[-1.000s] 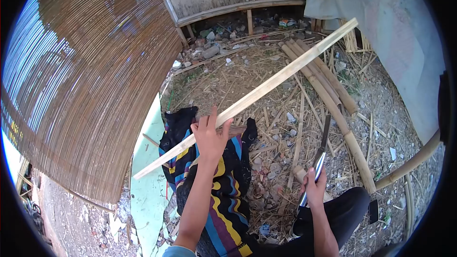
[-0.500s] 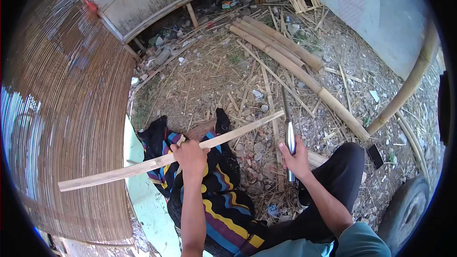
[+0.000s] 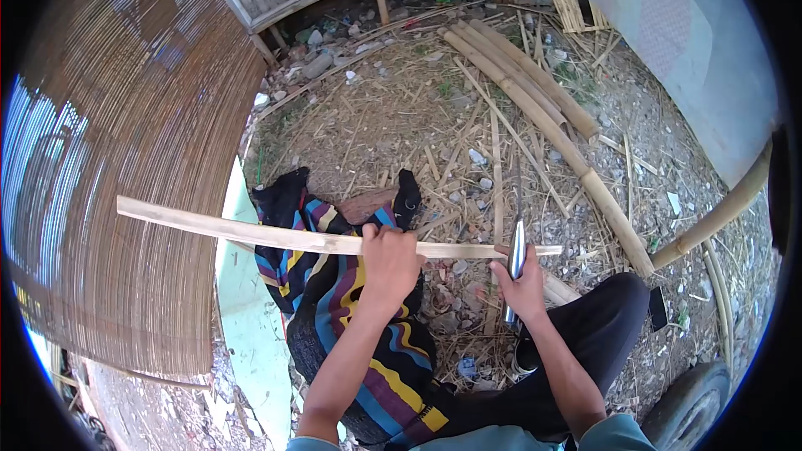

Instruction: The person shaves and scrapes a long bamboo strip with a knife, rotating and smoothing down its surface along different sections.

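Observation:
My left hand (image 3: 390, 267) is closed around a pale bamboo strip (image 3: 209, 225) that lies nearly level across the view. My right hand (image 3: 522, 284) grips a knife (image 3: 517, 249) by its shiny metal handle, its narrow blade pointing away from me. The strip's right end meets the handle beside my right thumb and fingers; whether the hand also pinches the strip, I cannot tell. Below the strip, a striped cloth (image 3: 393, 367) in black, yellow, purple and blue covers my left leg.
Several bamboo poles (image 3: 535, 108) lie on the littered ground ahead. A slatted screen (image 3: 142, 159) stands at left beside a pale green board (image 3: 251, 317). At lower right are a tyre (image 3: 689, 409) and a dark phone-like slab (image 3: 658, 309). A slanting pole (image 3: 714, 221) rises at right.
The strip has swung from slanting up to the right to nearly level, its right end now at the knife handle. My left hand has moved right. The whole view has shifted.

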Demonstrator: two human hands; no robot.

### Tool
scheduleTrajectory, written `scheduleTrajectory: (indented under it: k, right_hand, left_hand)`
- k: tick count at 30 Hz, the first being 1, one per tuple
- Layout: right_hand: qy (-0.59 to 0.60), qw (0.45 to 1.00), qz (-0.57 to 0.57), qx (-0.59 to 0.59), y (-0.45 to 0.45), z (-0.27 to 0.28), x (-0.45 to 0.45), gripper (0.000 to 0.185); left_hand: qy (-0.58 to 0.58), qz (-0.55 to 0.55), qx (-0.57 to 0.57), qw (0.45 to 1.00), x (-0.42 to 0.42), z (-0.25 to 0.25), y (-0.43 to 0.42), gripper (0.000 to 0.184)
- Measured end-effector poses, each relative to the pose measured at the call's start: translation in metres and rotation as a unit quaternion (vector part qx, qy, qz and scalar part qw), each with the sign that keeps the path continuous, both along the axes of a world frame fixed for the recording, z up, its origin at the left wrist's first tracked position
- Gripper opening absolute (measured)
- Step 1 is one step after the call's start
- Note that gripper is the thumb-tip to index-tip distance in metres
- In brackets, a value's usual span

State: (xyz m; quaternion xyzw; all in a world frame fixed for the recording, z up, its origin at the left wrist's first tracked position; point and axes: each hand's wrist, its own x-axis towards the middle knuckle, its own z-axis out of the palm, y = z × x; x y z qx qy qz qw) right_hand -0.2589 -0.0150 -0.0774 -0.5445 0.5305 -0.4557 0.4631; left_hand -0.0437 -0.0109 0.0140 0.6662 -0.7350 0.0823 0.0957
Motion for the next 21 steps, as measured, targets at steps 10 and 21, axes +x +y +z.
scheduleTrajectory:
  k: [10, 21]
  right_hand:
    - [0.101, 0.993, -0.039, -0.049, -0.014, -0.018, 0.011, 0.056]
    - [0.159, 0.986, -0.005, -0.046, -0.012, -0.012, 0.010, 0.057]
  left_hand:
    - [0.094, -0.034, 0.046, 0.994, -0.005, 0.008, 0.001, 0.030]
    - [0.129, -0.109, -0.080, 0.982, -0.001, 0.013, -0.009, 0.039]
